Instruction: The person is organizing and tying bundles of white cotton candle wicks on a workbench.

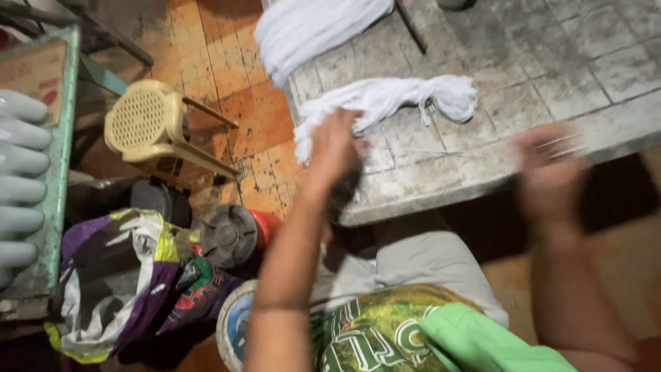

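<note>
Grey, worn tabletop [551,62] over orange floor tiles, and the left hand [334,148] is down on the near end of a white yarn hank [392,100], fingers curled, apparently gripping strands. Right hand [547,169] is blurred, grip impossible to read. Looks like sorting the hank; the next pull wants a firm hold so strands don't tangle

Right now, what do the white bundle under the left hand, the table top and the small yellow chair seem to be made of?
White bundle: soft cotton-like thread or yarn, matte; it hangs in loose strands. The left hand touches its end.
Table top: probably concrete or worn painted board; grey, rough, with scored squares.
Yellow chair: moulded plastic, slightly glossy, with a perforated seat.
</note>
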